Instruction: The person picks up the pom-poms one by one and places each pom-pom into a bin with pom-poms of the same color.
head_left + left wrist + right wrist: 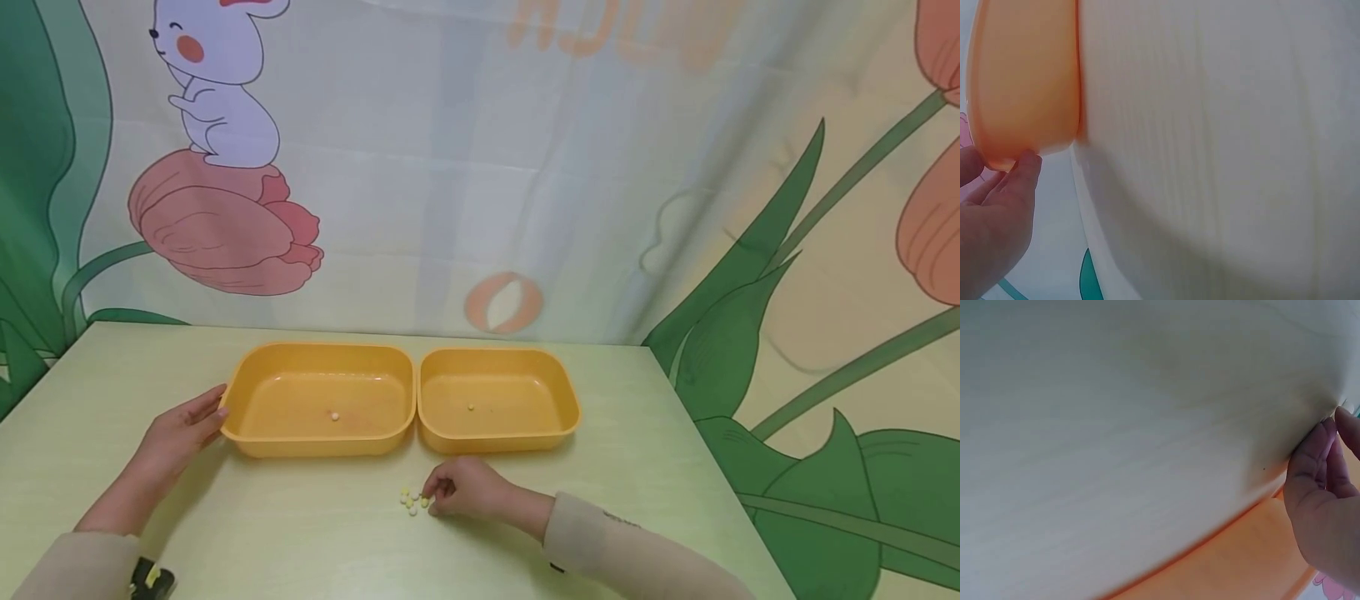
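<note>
Two yellow-orange plastic trays stand side by side in the head view. My left hand (176, 437) grips the left end of the larger tray (322, 447), thumb and fingers at its rim, also seen in the left wrist view. One white bead (335, 417) lies in that tray. In the smaller right tray (498, 443) lies a yellow bead (471, 407). My right hand (472, 487) is down at the table before the trays, thumb and forefinger pinching a small yellow bead (424, 502) at the edge of a loose pile of white and yellow beads (409, 502).
The trays rest on a pale yellow-green table (300, 525) towards its back edge. Behind it hangs a printed cloth (390, 208) with a rabbit and tulips. A dark object (152, 578) shows beside the left sleeve.
</note>
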Action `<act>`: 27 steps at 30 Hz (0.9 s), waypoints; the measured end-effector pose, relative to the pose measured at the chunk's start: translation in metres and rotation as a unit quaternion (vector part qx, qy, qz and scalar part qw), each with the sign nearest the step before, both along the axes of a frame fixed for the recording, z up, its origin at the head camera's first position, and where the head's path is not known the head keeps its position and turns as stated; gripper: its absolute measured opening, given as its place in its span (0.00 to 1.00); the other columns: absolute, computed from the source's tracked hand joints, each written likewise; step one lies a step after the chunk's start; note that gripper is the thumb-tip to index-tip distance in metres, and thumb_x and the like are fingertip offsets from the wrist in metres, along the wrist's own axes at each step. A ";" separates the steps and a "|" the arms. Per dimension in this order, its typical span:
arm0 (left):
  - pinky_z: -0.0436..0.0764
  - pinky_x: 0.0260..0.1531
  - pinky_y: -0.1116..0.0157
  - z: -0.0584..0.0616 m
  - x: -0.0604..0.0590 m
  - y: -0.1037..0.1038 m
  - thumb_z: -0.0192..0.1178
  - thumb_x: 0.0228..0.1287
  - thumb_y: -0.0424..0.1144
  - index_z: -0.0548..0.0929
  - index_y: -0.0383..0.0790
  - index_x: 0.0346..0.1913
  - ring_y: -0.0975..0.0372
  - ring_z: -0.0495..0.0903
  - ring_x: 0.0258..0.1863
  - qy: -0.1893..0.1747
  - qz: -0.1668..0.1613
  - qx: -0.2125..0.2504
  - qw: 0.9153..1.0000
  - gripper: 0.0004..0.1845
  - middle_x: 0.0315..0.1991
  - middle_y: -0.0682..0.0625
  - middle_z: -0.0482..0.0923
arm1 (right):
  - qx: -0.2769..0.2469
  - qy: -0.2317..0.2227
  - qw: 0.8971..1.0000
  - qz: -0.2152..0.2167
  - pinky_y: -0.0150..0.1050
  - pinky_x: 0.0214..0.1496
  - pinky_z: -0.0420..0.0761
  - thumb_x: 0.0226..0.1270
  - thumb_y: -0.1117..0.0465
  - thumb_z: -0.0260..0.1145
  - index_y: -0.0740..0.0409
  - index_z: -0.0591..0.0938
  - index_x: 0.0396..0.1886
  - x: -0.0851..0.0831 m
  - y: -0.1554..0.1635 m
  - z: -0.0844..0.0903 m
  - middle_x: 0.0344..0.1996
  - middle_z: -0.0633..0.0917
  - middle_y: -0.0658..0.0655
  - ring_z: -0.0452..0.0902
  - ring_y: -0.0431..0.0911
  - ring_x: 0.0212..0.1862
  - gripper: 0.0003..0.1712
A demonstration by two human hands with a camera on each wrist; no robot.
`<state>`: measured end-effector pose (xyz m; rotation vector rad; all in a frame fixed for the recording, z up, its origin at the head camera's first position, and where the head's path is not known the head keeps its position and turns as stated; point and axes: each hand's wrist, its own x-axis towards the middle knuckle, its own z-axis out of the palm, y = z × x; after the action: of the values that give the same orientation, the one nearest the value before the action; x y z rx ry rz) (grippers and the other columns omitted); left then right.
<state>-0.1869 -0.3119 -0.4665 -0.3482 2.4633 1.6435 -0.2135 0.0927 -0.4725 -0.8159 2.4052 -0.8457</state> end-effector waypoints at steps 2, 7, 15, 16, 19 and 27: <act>0.82 0.52 0.81 0.000 0.000 -0.001 0.41 0.85 0.46 0.42 0.34 0.81 0.37 0.53 0.79 -0.001 -0.002 -0.001 1.000 0.35 0.81 0.30 0.45 | 0.005 0.006 1.000 0.000 0.22 0.32 0.72 0.60 0.68 0.75 0.60 0.88 0.36 0.001 -0.001 0.001 0.23 0.80 0.44 0.69 0.30 0.27 0.04; 0.82 0.52 0.81 -0.001 0.000 0.000 0.41 0.85 0.46 0.43 0.34 0.81 0.37 0.53 0.79 -0.002 0.001 0.001 1.000 0.34 0.81 0.30 0.45 | 0.013 0.011 1.000 -0.004 0.21 0.31 0.71 0.61 0.67 0.75 0.59 0.88 0.35 0.003 -0.003 0.002 0.22 0.78 0.43 0.69 0.30 0.26 0.04; 0.82 0.52 0.81 0.000 0.001 0.000 0.41 0.84 0.48 0.43 0.34 0.81 0.36 0.53 0.79 0.001 0.002 0.004 1.000 0.35 0.81 0.30 0.45 | 0.007 0.016 1.000 -0.007 0.23 0.31 0.69 0.61 0.67 0.75 0.59 0.88 0.33 0.003 -0.004 0.003 0.22 0.78 0.44 0.68 0.31 0.26 0.02; 0.82 0.51 0.81 0.000 0.001 0.000 0.41 0.84 0.48 0.43 0.34 0.81 0.36 0.53 0.79 0.001 0.002 0.004 1.000 0.35 0.81 0.29 0.46 | 0.004 0.013 1.000 -0.007 0.22 0.31 0.70 0.61 0.67 0.75 0.59 0.88 0.33 0.002 -0.004 0.002 0.22 0.78 0.44 0.68 0.31 0.26 0.02; 0.82 0.52 0.80 -0.001 0.001 0.000 0.41 0.85 0.47 0.43 0.34 0.81 0.36 0.54 0.79 0.003 0.001 0.003 1.000 0.35 0.80 0.29 0.46 | -0.009 -0.005 1.000 -0.011 0.22 0.32 0.71 0.62 0.67 0.74 0.59 0.88 0.34 0.000 -0.002 0.000 0.24 0.80 0.45 0.70 0.31 0.28 0.03; 0.79 0.59 0.73 0.003 0.002 0.001 0.39 0.85 0.46 0.42 0.34 0.81 0.37 0.53 0.79 -0.003 -0.002 0.003 1.000 0.34 0.81 0.30 0.45 | -0.038 -0.054 0.998 -0.021 0.22 0.34 0.76 0.64 0.68 0.73 0.60 0.88 0.38 -0.004 0.012 0.002 0.32 0.89 0.54 0.76 0.34 0.33 0.04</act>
<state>-0.1850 -0.3104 -0.4637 -0.3482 2.4520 1.6464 -0.2171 0.1047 -0.4707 -0.7318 2.3153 -0.9768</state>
